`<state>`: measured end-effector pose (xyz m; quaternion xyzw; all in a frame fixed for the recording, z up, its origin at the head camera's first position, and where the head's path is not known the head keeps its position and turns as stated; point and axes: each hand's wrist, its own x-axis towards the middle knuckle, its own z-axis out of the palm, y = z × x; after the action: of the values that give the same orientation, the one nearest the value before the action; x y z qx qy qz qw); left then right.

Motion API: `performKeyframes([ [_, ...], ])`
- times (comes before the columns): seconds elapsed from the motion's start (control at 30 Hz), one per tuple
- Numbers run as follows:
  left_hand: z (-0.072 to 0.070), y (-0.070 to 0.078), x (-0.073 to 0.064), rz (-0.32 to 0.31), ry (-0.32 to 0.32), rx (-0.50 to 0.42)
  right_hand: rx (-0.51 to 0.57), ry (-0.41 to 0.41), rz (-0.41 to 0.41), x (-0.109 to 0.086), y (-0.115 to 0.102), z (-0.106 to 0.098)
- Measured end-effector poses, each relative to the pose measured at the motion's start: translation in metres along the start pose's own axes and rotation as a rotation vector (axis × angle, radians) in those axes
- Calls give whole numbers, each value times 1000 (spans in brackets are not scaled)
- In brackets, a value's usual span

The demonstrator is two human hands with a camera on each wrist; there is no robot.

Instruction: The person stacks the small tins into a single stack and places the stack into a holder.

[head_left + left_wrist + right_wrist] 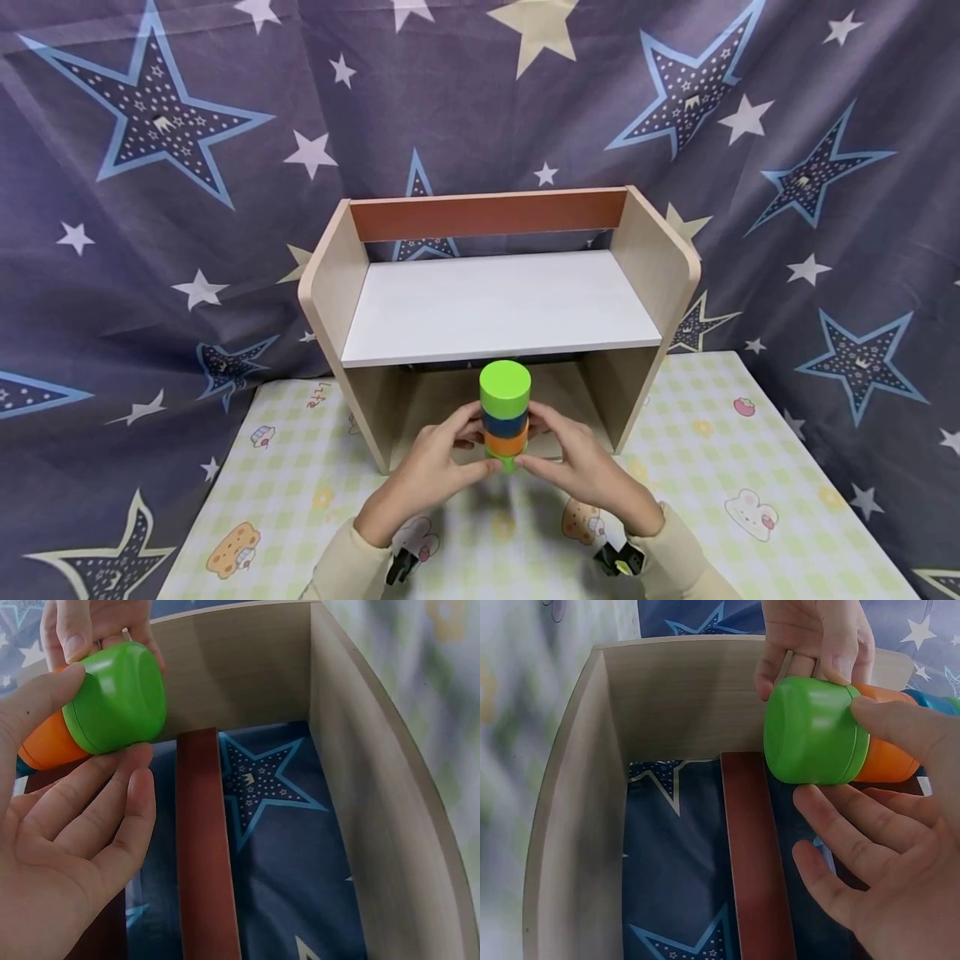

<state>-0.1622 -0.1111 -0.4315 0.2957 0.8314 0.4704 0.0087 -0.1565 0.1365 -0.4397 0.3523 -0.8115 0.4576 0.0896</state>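
Observation:
A stack of coloured cylindrical pieces (505,392) stands upright between my two hands: bright green on top, then dark blue, orange, and green at the bottom. My left hand (437,460) holds it from the left, its thumb low against the front edge. From the other side my right hand (583,463) holds it too, with its thumb low and its fingers round the back. Up close in the left wrist view, the rounded green bottom piece (124,694) lies between thumb and fingers. In the right wrist view, the orange piece (885,742) shows beside the green one.
Directly beyond my hands stands a small wooden shelf unit with a white middle board (502,304) and a red-brown back rail (487,216). It rests on a table with a checked cloth (285,500). A dark star-patterned curtain (480,108) hangs behind.

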Motion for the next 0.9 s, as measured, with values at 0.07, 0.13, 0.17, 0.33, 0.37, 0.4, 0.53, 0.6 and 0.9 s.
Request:
performKeyframes([
  [0.07, -1, 1, 1, 9, 1, 9, -2, 2, -5, 1, 0, -1],
  [0.13, -2, 1, 2, 18, 2, 10, -1, 4, -4, 2, -1, -1],
  [0.17, -3, 2, 2, 23, 3, 7, -1, 4, -4, 3, -2, -2],
  [0.33, -5, 3, 3, 36, 15, 8, -28, 13, -9, 5, -4, -4],
  [0.37, -5, 3, 3, 40, 18, 9, -32, 15, -12, 5, -5, -4],
  [0.4, -5, 4, 4, 42, 20, 11, -39, 18, -14, 6, -6, -5],
  [0.53, -7, 4, 5, 49, 23, 15, -49, 28, -18, 7, -7, -6],
  [0.6, -7, 5, 5, 47, 24, 15, -49, 32, -19, 8, -7, -6],
  [0.9, -13, 10, 7, 38, 22, 20, -33, 30, -35, 12, -8, -9],
])
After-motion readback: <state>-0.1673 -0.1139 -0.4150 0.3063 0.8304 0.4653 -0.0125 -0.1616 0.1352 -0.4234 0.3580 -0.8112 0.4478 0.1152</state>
